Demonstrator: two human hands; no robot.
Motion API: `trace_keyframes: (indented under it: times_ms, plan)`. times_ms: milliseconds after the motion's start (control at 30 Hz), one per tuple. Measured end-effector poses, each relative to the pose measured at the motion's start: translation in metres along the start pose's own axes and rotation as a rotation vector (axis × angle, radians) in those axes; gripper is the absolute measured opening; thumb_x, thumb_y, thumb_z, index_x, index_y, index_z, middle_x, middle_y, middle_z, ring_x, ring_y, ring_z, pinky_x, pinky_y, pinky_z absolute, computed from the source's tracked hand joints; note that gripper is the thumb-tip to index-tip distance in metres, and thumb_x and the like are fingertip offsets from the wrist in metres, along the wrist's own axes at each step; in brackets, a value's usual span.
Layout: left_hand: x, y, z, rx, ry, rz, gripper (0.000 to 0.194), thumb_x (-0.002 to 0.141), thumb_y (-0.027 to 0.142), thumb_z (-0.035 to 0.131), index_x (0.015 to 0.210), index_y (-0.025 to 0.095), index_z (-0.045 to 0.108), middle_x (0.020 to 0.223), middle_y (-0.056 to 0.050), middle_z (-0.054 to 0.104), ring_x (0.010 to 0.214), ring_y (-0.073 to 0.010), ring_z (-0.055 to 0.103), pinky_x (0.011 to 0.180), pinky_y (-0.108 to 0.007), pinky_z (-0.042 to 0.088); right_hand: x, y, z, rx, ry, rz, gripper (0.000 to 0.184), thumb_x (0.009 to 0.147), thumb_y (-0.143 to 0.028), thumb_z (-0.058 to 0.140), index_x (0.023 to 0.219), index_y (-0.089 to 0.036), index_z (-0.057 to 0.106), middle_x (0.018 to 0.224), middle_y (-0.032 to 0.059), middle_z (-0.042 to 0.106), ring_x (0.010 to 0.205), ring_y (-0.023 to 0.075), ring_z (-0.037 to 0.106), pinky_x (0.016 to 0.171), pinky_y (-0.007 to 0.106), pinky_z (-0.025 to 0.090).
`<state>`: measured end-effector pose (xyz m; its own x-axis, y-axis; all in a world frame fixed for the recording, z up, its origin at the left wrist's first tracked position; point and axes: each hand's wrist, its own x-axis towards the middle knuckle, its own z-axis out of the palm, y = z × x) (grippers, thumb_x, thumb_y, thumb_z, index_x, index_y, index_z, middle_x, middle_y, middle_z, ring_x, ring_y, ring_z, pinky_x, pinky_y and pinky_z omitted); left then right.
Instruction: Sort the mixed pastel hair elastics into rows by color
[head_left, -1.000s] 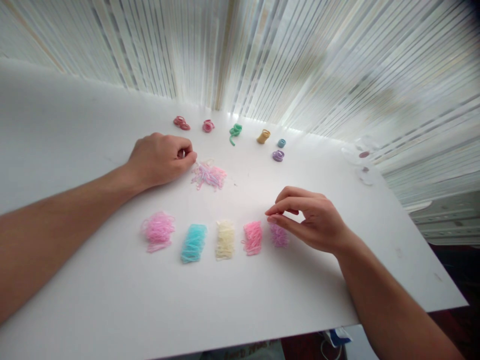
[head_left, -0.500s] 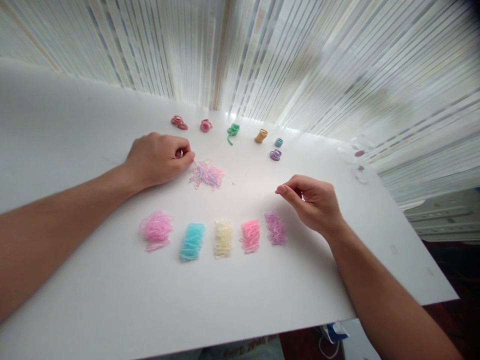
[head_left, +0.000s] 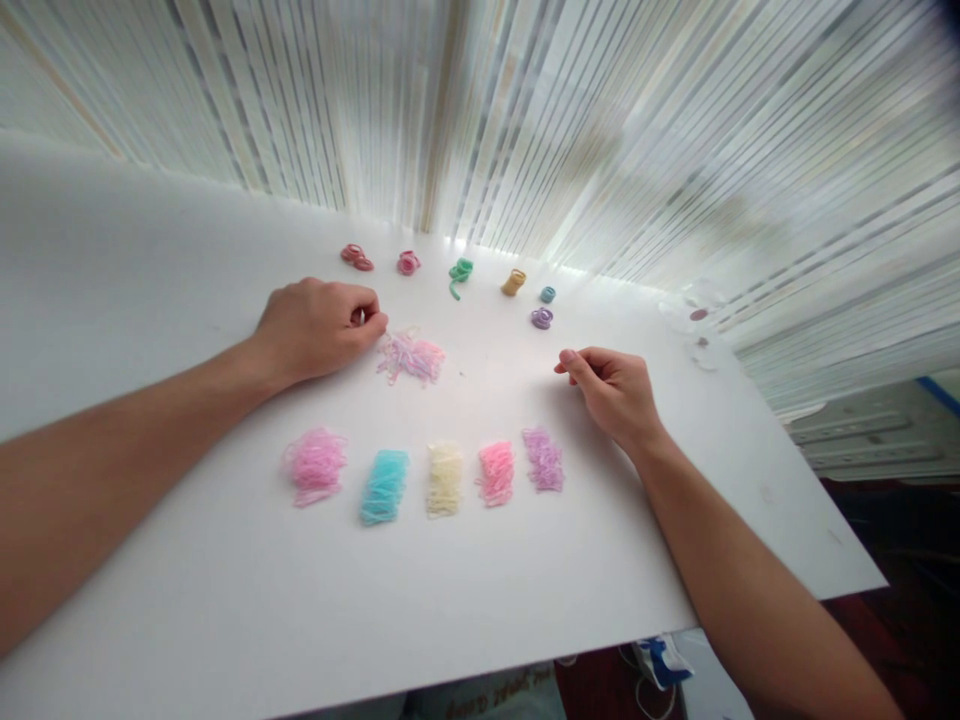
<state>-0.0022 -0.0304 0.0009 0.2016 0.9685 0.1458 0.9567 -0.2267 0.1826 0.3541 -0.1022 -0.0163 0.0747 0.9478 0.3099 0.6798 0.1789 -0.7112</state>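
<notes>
My left hand (head_left: 319, 325) rests on the table with thumb and forefinger pinched, right at the edge of a mixed pile of small pastel rubber bands (head_left: 411, 358). Whatever sits in that pinch is too small to see. To the right, my right hand (head_left: 611, 390) is closed, its thumb against curled fingers; I cannot make out anything in it. In front lie sorted piles of rubber bands: light pink (head_left: 316, 466), turquoise (head_left: 385, 487), cream (head_left: 445, 480), bright pink (head_left: 496, 473) and lilac (head_left: 544, 460), the last being nearest my right hand.
Along the back of the white table (head_left: 480, 590) stand coiled bands: red (head_left: 357, 257), pink (head_left: 409, 262), green (head_left: 460, 272), yellow (head_left: 514, 282), blue (head_left: 547, 294) and purple (head_left: 541, 318). A string curtain (head_left: 390, 110) hangs behind. Clear plastic pieces (head_left: 694, 310) lie at the far right.
My right hand has turned slightly, its thumb now higher and its fingers more curled. My left hand stays by the mixed pile. The whole view has shifted a little.
</notes>
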Motion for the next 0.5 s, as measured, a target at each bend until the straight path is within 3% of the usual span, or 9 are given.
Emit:
trace_keyframes:
  times_ms: [500]
  plan:
    - [0.0011, -0.0017, 0.003, 0.009, -0.002, 0.005, 0.037, 0.089, 0.05, 0.044, 0.084, 0.024, 0.071, 0.089, -0.008, 0.076, 0.086, -0.0279, 0.068, 0.072, -0.034, 0.039, 0.0049, 0.0028, 0.0034, 0.015, -0.006, 0.052, 0.048, 0.092, -0.058, 0.066, 0.076, -0.014, 0.08, 0.061, 0.0009, 0.057, 0.054, 0.0118, 0.043, 0.053, 0.029, 0.03]
